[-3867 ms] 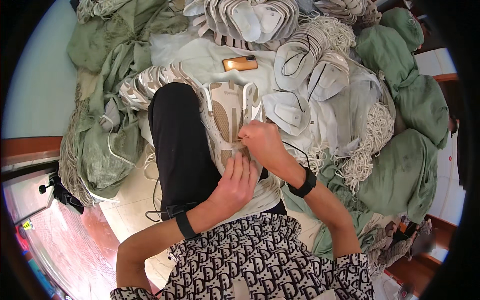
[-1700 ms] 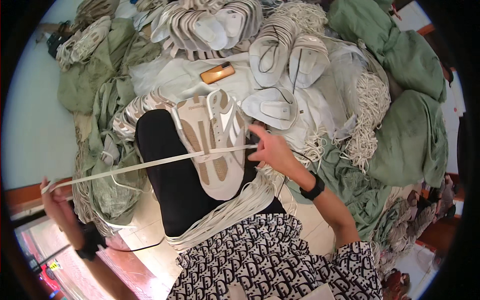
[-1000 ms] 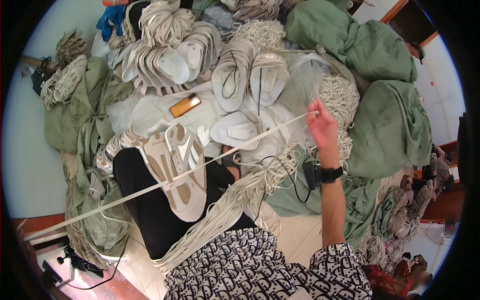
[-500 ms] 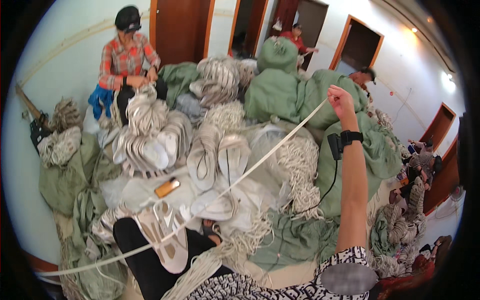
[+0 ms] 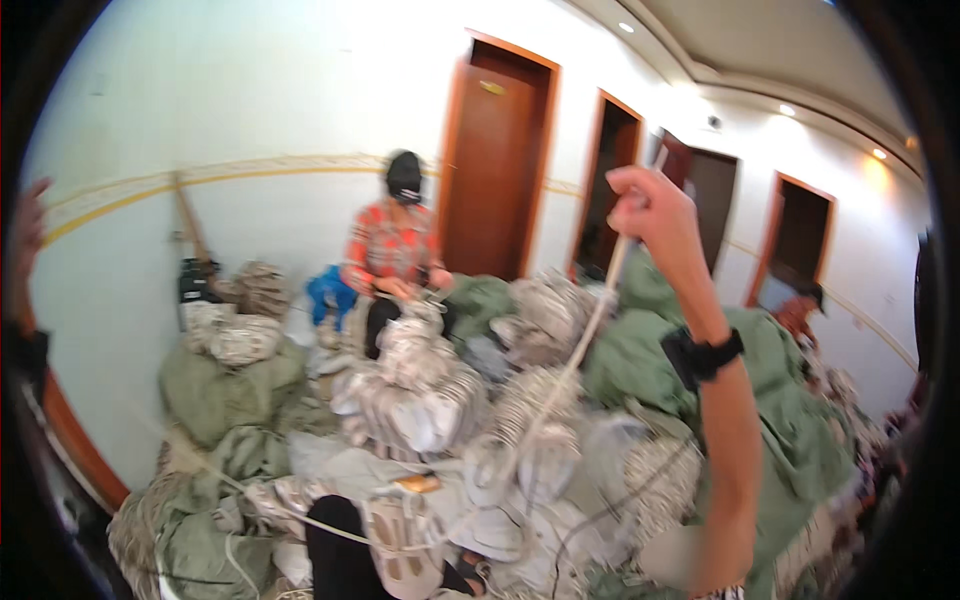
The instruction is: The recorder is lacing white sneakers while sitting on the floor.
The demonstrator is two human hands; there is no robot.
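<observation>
My right hand (image 5: 650, 205) is raised high, its fingers closed on a cream flat cord (image 5: 575, 355). A short end of the cord sticks up above the fist. Below, the cord drops across the piles and curves over a cream shoe upper (image 5: 405, 545) with cut-out openings, beside my dark-clad knee (image 5: 335, 540). Whether it is threaded through the upper cannot be told. At the far left rim my left hand (image 5: 32, 215) is raised, cut off and blurred; what its fingers do is unclear. A black band with a small device circles my right wrist.
Stacked shoe pieces (image 5: 420, 400) and bundles of cord (image 5: 665, 475) lie ahead. Green sacks (image 5: 790, 430) stand at right, another (image 5: 230, 390) at left. An orange-gold flat object (image 5: 417, 482) rests on white sheeting. A co-worker in a checked shirt (image 5: 395, 240) sits beyond, hands on pale material.
The view has swung up and left. The cord, earlier stretched taut, now hangs slack in a curve. My left hand has appeared at the left rim; my right hand still grips the cord.
</observation>
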